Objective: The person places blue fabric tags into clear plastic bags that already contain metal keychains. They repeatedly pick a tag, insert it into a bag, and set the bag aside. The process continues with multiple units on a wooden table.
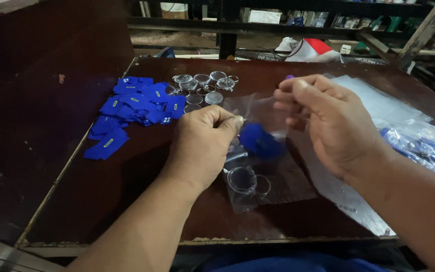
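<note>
Hands meet over the middle of the dark counter [101, 191], both working at one clear plastic bag [268, 176]. The left hand [202, 143] is curled almost into a fist, its thumb and fingers pressed on the bag's near edge, probably to keep the mouth steady. The right hand [323, 118], at 2 o'clock from the left one, lifts the opposite edge with fingertips pinched on the film, so the bag stands open between them. A blue piece [259, 141] sits in this opening; it is blurred, and I cannot tell which hand holds it, or if any does. Lower in the bag lie clear round discs [242, 179] and a ring. At 10 o'clock a heap of blue fabric tags [137, 108] and loose clear discs [202, 85] wait in easy reach. At 3 o'clock, flat empty bags [378, 100] and a filled bag [429, 148] are cut off by the frame edge.
</note>
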